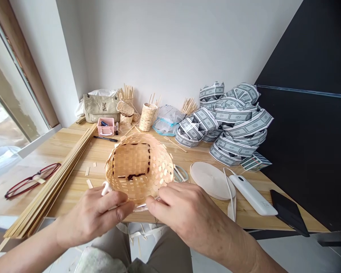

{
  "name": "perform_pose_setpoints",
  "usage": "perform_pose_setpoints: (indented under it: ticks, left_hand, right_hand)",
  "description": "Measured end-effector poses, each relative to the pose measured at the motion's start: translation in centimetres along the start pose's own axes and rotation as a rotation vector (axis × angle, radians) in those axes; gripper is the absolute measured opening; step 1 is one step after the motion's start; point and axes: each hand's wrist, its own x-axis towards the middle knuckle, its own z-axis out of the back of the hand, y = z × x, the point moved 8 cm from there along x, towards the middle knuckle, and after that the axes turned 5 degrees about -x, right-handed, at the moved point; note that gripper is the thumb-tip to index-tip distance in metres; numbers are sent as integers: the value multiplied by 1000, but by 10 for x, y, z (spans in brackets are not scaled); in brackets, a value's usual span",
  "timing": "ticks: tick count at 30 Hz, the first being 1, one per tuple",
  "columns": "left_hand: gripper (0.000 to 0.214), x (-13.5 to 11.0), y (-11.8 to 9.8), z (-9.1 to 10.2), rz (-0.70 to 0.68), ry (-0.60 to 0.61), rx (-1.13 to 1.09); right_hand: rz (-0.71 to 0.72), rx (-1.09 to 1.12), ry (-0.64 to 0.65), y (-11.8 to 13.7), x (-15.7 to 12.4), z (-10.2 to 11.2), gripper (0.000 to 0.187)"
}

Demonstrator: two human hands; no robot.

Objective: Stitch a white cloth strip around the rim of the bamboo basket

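Woven bamboo basket (139, 168) is held tilted over the tabletop (74, 151) near edge, fingers (118, 201) of the left hand (92, 216) and right hand (184, 214) closed on its near rim, a thin pale strip (143, 205) apparently there, so a firm, even pinch is advised.

Only the one view here: the camera's worn on the head, aimed forward and down, pretty close over the left hand (92, 216) and right hand (187, 220), with the wooden table (74, 151) stretching to the far wall (173, 49).
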Motion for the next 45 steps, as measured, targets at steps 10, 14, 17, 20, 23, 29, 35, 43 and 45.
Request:
perform_pose_setpoints:
  ticks: [10,14,17,20,23,29,35,43,45]
  left_hand:
    - [25,-1,5,-4,75,48,-71]
    - [26,-1,2,-3,36,34,-32]
    - [27,-1,2,-4,27,42,-25]
    - [28,-1,1,-5,31,42,-42]
    - [27,0,4,-4,75,21,-81]
    - [26,0,0,-7,-7,41,-26]
    - [22,11,17,-19,99,185,-271]
    - [25,33,33,-23,246,398,-624]
    - [24,36,32,-22,237,416,-637]
  right_hand:
    - [-12,19,41,0,2,-2,19]
    - [-16,23,43,0,2,-2,20]
    - [-21,41,49,-1,1,-2,20]
    - [-26,57,61,-2,-1,-3,20]
    - [-31,57,66,-3,-2,-5,21]
    - [-26,56,88,-3,-2,-7,20]
    - [-17,178,204,-15,-1,-18,17]
    - [34,320,249,-30,7,-33,18]
    - [59,343,240,-30,9,-32,19]
